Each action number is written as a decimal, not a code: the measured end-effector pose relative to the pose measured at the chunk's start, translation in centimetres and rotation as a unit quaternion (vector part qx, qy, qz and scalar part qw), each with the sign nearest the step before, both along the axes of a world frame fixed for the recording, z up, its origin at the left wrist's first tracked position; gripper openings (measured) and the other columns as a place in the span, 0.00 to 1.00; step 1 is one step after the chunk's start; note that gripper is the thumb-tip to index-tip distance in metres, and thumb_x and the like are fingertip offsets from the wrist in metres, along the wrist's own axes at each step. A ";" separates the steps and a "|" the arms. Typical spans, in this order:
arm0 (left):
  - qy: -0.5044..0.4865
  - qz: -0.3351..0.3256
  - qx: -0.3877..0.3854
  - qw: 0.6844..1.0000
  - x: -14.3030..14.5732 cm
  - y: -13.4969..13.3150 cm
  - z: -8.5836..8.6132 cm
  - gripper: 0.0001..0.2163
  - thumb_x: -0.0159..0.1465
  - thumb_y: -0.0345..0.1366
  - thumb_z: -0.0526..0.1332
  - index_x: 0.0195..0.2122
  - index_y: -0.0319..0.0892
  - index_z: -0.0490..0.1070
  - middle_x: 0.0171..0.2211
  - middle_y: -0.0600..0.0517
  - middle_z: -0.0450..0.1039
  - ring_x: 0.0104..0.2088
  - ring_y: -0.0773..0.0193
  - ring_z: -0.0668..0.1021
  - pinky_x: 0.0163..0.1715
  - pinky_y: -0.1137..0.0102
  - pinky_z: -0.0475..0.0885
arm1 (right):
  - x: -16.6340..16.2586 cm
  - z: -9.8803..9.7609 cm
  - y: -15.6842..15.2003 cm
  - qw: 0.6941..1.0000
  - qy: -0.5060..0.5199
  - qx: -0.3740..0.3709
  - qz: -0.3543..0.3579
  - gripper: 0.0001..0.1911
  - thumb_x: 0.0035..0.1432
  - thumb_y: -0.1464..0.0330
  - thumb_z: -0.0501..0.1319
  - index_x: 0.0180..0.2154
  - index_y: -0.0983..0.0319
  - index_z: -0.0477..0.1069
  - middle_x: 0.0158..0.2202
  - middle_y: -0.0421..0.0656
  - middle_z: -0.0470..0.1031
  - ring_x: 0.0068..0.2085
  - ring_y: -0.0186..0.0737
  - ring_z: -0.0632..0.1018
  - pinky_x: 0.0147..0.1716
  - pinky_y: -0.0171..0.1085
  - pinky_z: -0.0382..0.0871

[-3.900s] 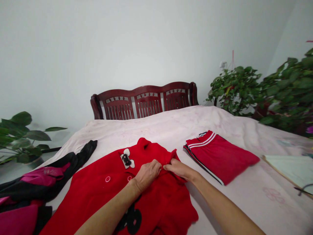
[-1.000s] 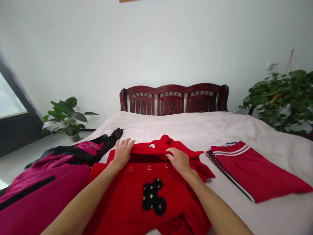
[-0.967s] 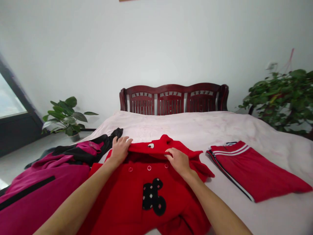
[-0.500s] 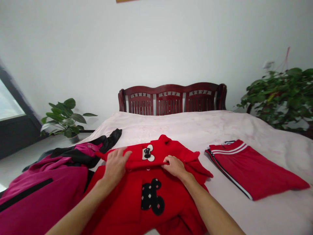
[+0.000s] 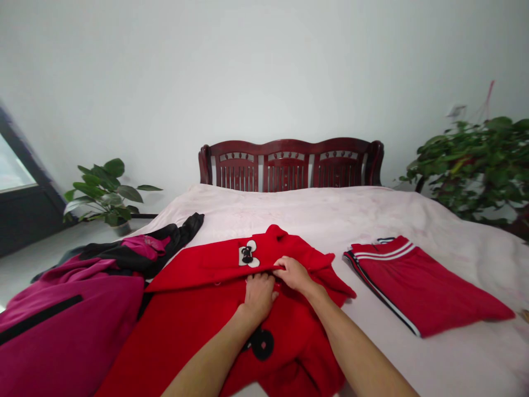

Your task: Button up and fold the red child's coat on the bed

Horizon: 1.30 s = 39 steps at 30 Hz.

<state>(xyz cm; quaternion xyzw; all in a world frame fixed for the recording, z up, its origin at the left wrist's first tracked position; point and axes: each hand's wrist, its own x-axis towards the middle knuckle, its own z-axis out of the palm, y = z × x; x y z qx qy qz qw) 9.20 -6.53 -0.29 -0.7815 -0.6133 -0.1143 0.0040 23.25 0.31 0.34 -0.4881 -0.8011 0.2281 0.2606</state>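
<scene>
A red child's coat (image 5: 194, 309) with a white bow patch (image 5: 247, 256) and a black mouse-head patch lies spread on the bed in front of me. My left hand (image 5: 259, 295) rests on its front, fingers curled on the fabric under the collar flap. My right hand (image 5: 292, 273) is beside it, touching, fingers pinched on the edge of the collar. Both hands meet at the middle of the coat.
A folded red garment with white stripes (image 5: 417, 284) lies to the right on the pale pink bed cover (image 5: 330, 215). A magenta and black jacket pile (image 5: 70, 309) lies left. Dark wooden headboard (image 5: 289, 165) behind, potted plants at left (image 5: 107, 193) and right (image 5: 479, 165).
My left hand has moved from the coat's left shoulder to the middle, beside my right hand. The collar flap now lies flat to the left, showing the bow patch.
</scene>
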 end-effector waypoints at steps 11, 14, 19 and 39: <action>-0.117 -0.022 0.242 0.963 -2.6 -2.2 -0.3 0.10 0.70 0.39 0.54 0.42 0.48 0.75 0.35 0.52 0.75 0.36 0.61 0.75 0.38 0.67 0.64 | 0.8 4.1 -1.1 0.986 0.116 -0.035 0.110 0.04 0.52 0.68 0.63 0.28 0.62 0.75 0.31 0.40 0.76 0.35 0.38 0.74 0.36 0.34 0.63; -0.133 -0.024 0.259 0.956 -2.7 -1.8 -0.3 0.10 0.70 0.39 0.54 0.41 0.48 0.75 0.35 0.52 0.76 0.36 0.61 0.75 0.38 0.67 0.64 | 1.0 4.5 -1.4 0.981 0.138 -0.046 0.131 0.05 0.53 0.67 0.64 0.29 0.62 0.75 0.31 0.39 0.74 0.35 0.38 0.74 0.36 0.34 0.63; -0.137 -0.039 0.270 0.952 -2.7 -1.7 -0.1 0.10 0.70 0.38 0.54 0.40 0.47 0.75 0.33 0.53 0.76 0.35 0.61 0.76 0.38 0.67 0.64 | 1.1 4.5 -1.9 0.988 0.070 0.004 0.138 0.07 0.49 0.67 0.69 0.29 0.61 0.73 0.31 0.37 0.70 0.34 0.35 0.71 0.33 0.32 0.61; -0.182 -0.014 0.383 0.905 -2.7 -1.9 -0.6 0.19 0.64 0.31 0.60 0.57 0.44 0.64 0.48 0.45 0.71 0.47 0.60 0.77 0.39 0.72 0.74 | 1.0 3.3 -3.5 0.971 -0.053 0.179 0.150 0.07 0.55 0.69 0.62 0.38 0.61 0.70 0.35 0.40 0.74 0.34 0.37 0.72 0.35 0.33 0.62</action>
